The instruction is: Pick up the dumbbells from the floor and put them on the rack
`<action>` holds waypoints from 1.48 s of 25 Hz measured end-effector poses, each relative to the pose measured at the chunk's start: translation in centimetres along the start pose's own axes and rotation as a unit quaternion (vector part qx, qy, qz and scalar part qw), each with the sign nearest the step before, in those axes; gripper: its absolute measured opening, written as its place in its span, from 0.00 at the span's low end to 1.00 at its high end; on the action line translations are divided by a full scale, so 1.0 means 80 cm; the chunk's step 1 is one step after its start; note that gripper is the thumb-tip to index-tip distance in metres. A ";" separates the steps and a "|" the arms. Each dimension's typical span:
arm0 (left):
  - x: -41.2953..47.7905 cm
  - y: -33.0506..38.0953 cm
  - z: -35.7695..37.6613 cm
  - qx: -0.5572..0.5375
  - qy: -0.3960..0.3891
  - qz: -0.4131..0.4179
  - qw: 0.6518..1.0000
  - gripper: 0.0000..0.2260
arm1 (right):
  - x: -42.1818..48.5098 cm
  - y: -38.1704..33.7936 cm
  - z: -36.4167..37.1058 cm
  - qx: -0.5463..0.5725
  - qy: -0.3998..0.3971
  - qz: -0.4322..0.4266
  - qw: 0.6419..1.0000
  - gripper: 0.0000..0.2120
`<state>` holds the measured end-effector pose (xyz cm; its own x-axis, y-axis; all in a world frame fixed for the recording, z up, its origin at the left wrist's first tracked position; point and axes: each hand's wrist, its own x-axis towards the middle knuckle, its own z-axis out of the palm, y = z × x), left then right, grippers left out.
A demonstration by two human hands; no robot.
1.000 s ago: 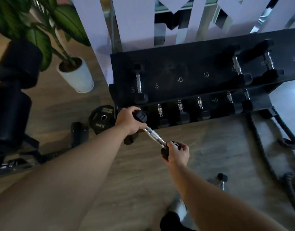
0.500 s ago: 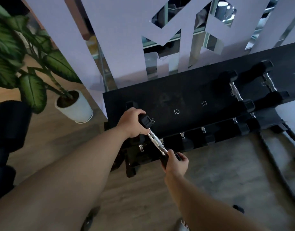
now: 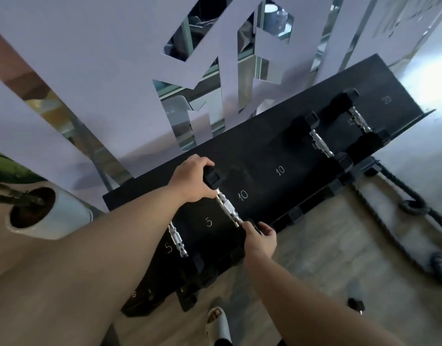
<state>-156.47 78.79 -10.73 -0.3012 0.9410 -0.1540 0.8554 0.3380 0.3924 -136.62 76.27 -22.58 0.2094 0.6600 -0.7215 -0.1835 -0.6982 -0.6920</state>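
I hold a small dumbbell point(image 3: 227, 208) with a silver handle and black heads over the top shelf of the black rack point(image 3: 270, 146), between the marks 5 and 10. My left hand point(image 3: 193, 179) grips its far head, my right hand point(image 3: 261, 239) grips its near head at the shelf's front edge. Whether it rests on the shelf is unclear. Another small dumbbell point(image 3: 178, 239) lies on the shelf to the left, partly behind my left arm. A further dumbbell point(image 3: 356, 303) lies on the floor at the lower right, mostly hidden by my right arm.
Two larger dumbbells point(image 3: 321, 142) point(image 3: 359, 119) lie at the shelf's right end. A white plant pot point(image 3: 52, 216) stands left of the rack. Thick black rope point(image 3: 414, 208) runs over the wooden floor on the right. A white panel wall rises behind the rack. My sandalled foot point(image 3: 218, 323) shows below.
Both hands have raised the dumbbell from in front of the lower shelf up onto the top shelf's 5 and 10 marks. The view has moved closer and tilted.
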 end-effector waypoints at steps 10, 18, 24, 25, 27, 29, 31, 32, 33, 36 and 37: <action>0.046 -0.065 0.023 0.042 -0.106 0.005 0.993 0.35 | 0.017 0.057 0.056 -0.054 -0.018 0.072 0.996 0.21; 0.066 -0.116 0.068 0.067 -0.137 -0.017 0.988 0.34 | 0.051 0.095 0.082 -0.125 -0.021 0.068 0.990 0.24; 0.065 -0.138 0.116 0.074 -0.131 -0.028 0.988 0.35 | 0.076 0.125 0.085 -0.198 0.030 0.023 0.979 0.22; 0.062 -0.139 0.125 0.076 -0.127 -0.024 0.989 0.35 | 0.078 0.130 0.084 -0.212 0.037 0.023 0.976 0.21; 0.055 -0.142 0.142 0.083 -0.111 -0.015 0.990 0.33 | 0.079 0.140 0.081 -0.231 0.039 0.025 0.972 0.18; 0.048 -0.147 0.151 0.058 -0.083 -0.031 0.994 0.27 | 0.080 0.150 0.071 -0.264 0.019 0.010 0.964 0.18; 0.045 -0.151 0.150 0.032 -0.075 -0.044 0.996 0.24 | 0.082 0.156 0.063 -0.289 -0.002 -0.011 0.957 0.19; 0.043 -0.152 0.147 0.031 -0.083 -0.039 0.995 0.24 | 0.078 0.154 0.062 -0.292 -0.009 -0.020 0.956 0.19; 0.041 -0.153 0.144 0.031 -0.093 -0.032 0.995 0.25 | 0.073 0.149 0.063 -0.288 -0.014 -0.028 0.957 0.19; 0.030 -0.148 0.131 0.041 -0.117 -0.009 0.992 0.27 | 0.063 0.138 0.066 -0.292 -0.035 -0.061 0.954 0.18; 0.025 -0.148 0.126 0.047 -0.121 0.000 0.992 0.27 | 0.058 0.133 0.067 -0.301 -0.044 -0.073 0.950 0.18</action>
<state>-162.92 76.54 -24.84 -0.2019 0.9063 -0.3712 0.8941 0.3253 0.3078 -142.78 73.41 -33.40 0.1037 0.7636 -0.6373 0.4290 -0.6125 -0.6640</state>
